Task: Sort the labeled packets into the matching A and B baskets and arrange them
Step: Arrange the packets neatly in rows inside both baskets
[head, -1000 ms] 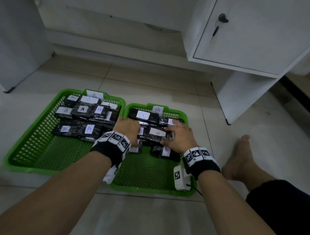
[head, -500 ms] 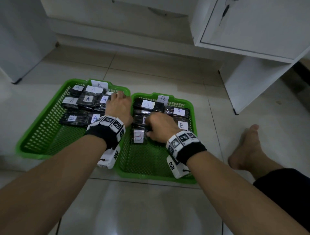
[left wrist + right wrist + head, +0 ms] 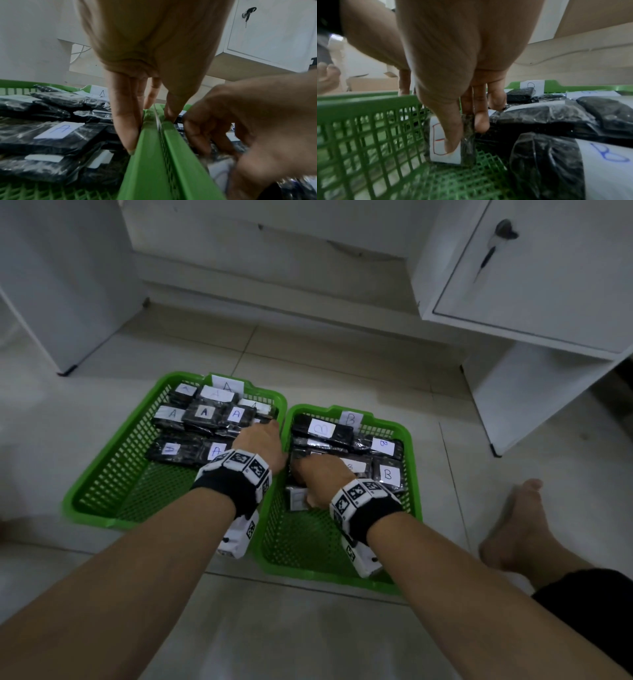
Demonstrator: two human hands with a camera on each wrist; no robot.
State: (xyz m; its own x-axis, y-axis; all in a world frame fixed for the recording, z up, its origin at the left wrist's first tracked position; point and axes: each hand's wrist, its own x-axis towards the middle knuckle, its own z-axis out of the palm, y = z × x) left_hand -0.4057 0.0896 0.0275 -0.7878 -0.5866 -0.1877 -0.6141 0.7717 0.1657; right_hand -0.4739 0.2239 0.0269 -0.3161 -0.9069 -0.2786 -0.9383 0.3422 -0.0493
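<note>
Two green mesh baskets stand side by side on the floor. Basket A (image 3: 85, 508) on the left holds several black packets with A labels (image 3: 205, 412). Basket B (image 3: 308, 575) on the right holds several black packets with B labels (image 3: 387, 474). My left hand (image 3: 263, 440) straddles the two touching rims (image 3: 154, 142), fingers inside A and thumb inside B, pinching them together. My right hand (image 3: 322, 477) is low in basket B by its left wall. Its thumb and forefinger (image 3: 467, 135) pinch a black packet with a red-lettered label (image 3: 443, 155).
A white cabinet (image 3: 531, 278) with a key in its lock overhangs the floor at the back right. A white panel (image 3: 51, 285) stands at the back left. A bare foot (image 3: 520, 525) rests on the tiles right of basket B.
My left hand has left the B packets and settled on the rims between the baskets. My right hand has moved left from the middle packets to the one by the left wall.
</note>
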